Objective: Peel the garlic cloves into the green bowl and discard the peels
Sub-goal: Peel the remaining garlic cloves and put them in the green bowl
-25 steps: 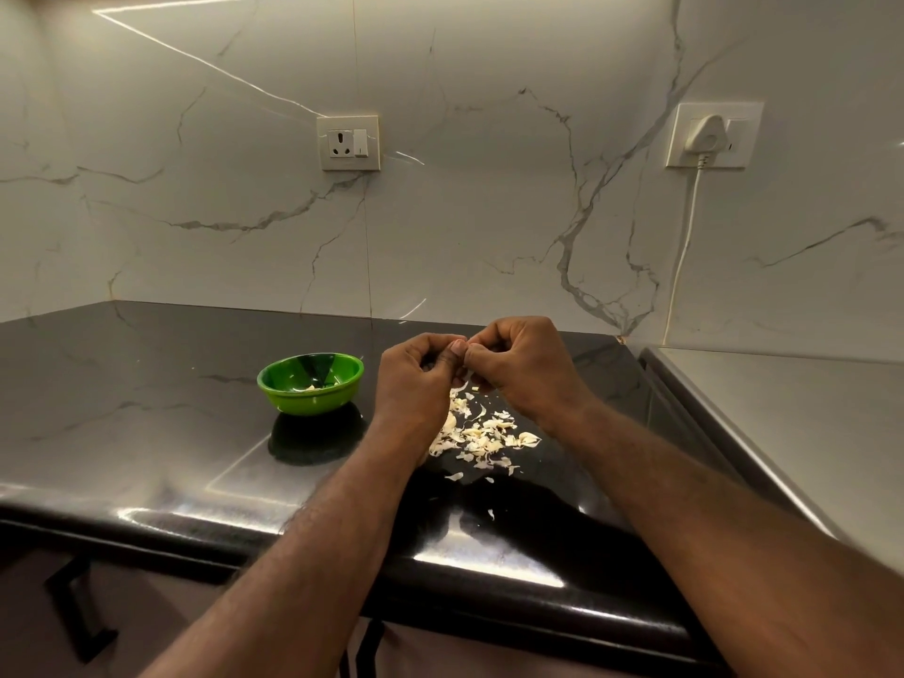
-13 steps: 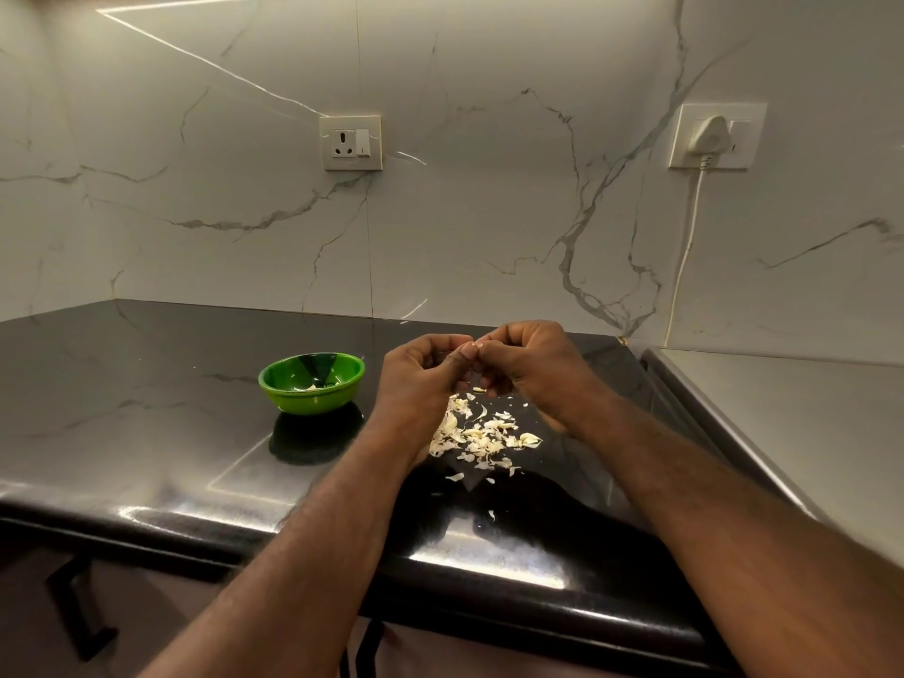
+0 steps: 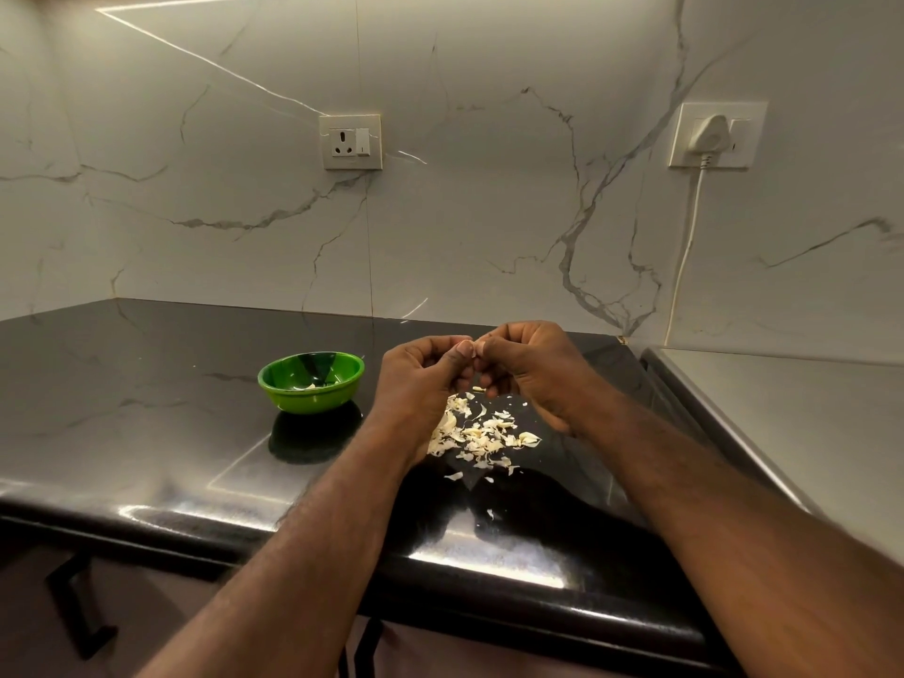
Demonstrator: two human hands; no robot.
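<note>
My left hand and my right hand meet fingertip to fingertip above the black counter and pinch a garlic clove between them; only a pale sliver of it shows. A small peel scrap hangs in the air just under the fingers. Below the hands lies a pile of garlic peels and cloves. The green bowl stands to the left of my left hand, with a few pale pieces inside.
The black counter ends at a rounded front edge near me. A grey steel surface adjoins it on the right. On the marble wall are a socket and a plugged-in socket with a white cord hanging down.
The hands have stayed together over the pile, fingers working the clove. A small scrap of peel has come loose and now falls below the fingers.
</note>
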